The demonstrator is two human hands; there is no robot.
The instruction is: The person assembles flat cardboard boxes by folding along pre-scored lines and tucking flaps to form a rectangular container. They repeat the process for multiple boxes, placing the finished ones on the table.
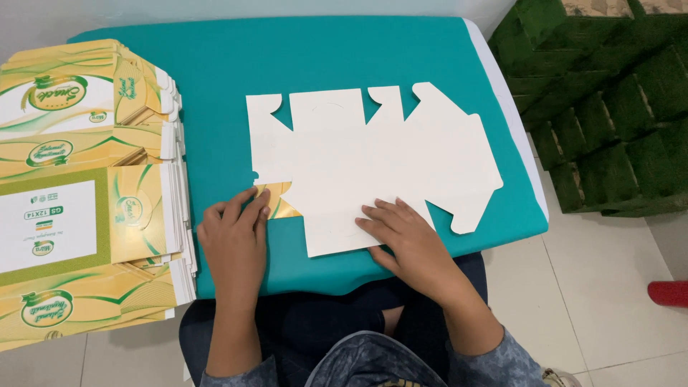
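On the teal bench (236, 64) sits a flat, unfolded cardboard box blank (373, 158), white side up, spread across the middle with its flaps pointing every which way. One small flap (278, 201) at the lower left edge is turned over, so you can see the yellow printed side. The left hand (233, 240) lies flat just beside that flap, fingers together and fingertips touching it, not pinching anything. The right hand (405, 240) presses palm-down on the bottom panel of the blank, fingers slightly spread, grip open too.

Off to the left there's a thick stack of printed blanks (86, 186), yellow and green, hanging partly over the bench edge. Over on the right, on the tiled floor (609, 287), is a pile of green turf-like pieces (609, 107), plus a bit of something red (670, 292) at the edge.
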